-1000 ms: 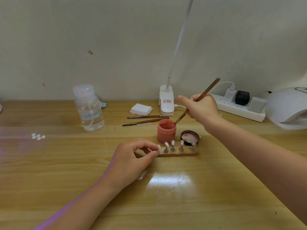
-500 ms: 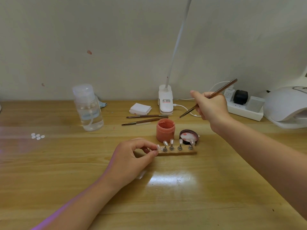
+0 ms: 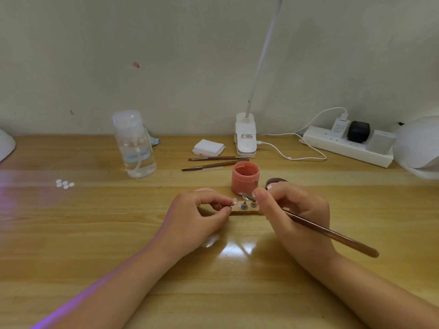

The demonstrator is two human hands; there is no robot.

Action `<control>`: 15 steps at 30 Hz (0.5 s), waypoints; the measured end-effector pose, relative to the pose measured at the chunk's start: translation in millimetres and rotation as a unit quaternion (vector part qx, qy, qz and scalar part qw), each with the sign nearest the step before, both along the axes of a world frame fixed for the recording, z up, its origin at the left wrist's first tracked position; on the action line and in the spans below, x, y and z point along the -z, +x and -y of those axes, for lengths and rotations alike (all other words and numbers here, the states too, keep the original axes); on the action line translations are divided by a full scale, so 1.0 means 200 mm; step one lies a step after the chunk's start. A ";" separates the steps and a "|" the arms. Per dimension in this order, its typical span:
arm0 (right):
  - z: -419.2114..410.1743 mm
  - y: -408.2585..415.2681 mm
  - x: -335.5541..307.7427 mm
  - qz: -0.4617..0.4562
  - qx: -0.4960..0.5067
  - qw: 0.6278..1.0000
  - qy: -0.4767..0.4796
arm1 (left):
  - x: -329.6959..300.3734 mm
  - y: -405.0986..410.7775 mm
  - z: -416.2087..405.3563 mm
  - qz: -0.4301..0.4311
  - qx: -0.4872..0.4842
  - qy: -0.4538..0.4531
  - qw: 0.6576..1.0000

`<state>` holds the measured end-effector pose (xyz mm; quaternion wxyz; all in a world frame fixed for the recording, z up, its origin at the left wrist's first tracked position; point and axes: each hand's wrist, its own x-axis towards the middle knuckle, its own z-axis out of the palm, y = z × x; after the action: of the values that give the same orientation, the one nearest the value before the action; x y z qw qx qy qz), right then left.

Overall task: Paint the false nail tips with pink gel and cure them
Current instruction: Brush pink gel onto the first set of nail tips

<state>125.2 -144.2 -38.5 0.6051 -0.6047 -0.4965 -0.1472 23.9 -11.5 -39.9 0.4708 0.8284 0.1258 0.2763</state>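
I hold the wooden holder (image 3: 245,211) steady with my left hand (image 3: 197,219); its thumb and forefinger pinch the end nail tip (image 3: 234,201) at the left end of the strip. The holder lies on the table (image 3: 95,233) with its long axis running left to right, just in front of the open pink gel jar (image 3: 245,178).

My right hand (image 3: 297,217) is closed on the brush (image 3: 332,235), pen-like. The handle of the brush points away to the right and toward me, so the bristle end is directed to the left and a little away from me, along the row of tips. The bristles themselves are hidden behind my right fingers, so I cannot tell if they touch a tip already.

The two metal pegs (image 3: 248,205) that I can see stand between my two hands, and the right part of the holder is covered by the right hand. The tip I pinch lies to the left of the brush end, very near. I judge that the next stroke must go leftward, and that the right hand, being nearer with the tool, should do it while the left only holds. The curing lamp (image 3: 418,150) waits at the far right, well apart.
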 end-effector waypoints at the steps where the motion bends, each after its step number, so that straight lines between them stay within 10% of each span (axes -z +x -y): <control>1: 0.00 0.00 0.01 -0.002 0.001 1.000 0.002 | 0.00 0.00 0.00 0.001 -0.002 -0.002 1.000; 15: -0.02 0.01 0.03 -0.011 0.031 0.999 -0.043 | -0.01 -0.01 0.01 -0.012 0.000 -0.004 1.000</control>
<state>127.5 -140.4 -45.0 0.5790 -0.6468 -0.4769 -0.1375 22.0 -14.1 -37.4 0.4726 0.8296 0.1330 0.2659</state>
